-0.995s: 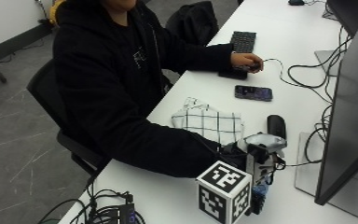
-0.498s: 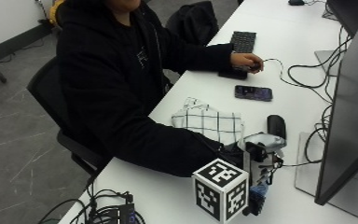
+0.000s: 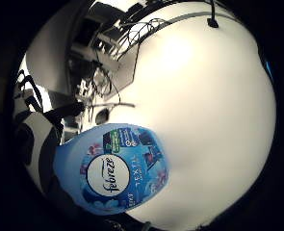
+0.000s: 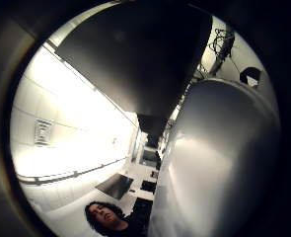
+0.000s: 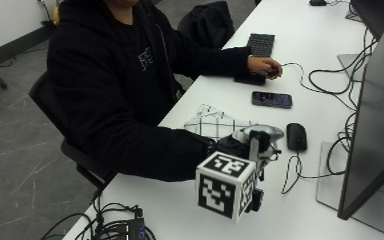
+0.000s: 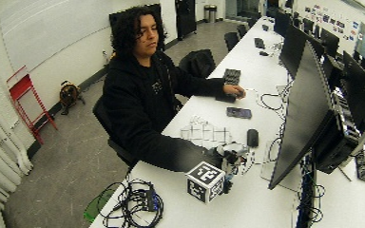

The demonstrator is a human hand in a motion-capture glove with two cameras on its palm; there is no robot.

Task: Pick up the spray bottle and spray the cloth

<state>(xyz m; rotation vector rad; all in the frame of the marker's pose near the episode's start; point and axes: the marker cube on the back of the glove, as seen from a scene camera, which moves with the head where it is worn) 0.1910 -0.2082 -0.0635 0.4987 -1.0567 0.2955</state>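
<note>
I had the hand (image 5: 242, 145) closed around the spray bottle (image 3: 115, 168) near the surface's (image 5: 312, 210) front edge; cloth (image 5: 212, 122) not yet sprayed.

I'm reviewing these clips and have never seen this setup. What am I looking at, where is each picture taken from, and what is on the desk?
No machine here: a person sits at a white desk wearing a black glove on the right hand. The two ordinary pictures come from cameras beside the desk. The two round ones come from cameras on that palm. One shows a blue spray bottle close to the palm, standing on the desk; whether it is gripped cannot be seen. Also on the desk: a checked cloth, a mouse, a phone, a keyboard and a monitor. The bare left hand rests near the keyboard.
</note>
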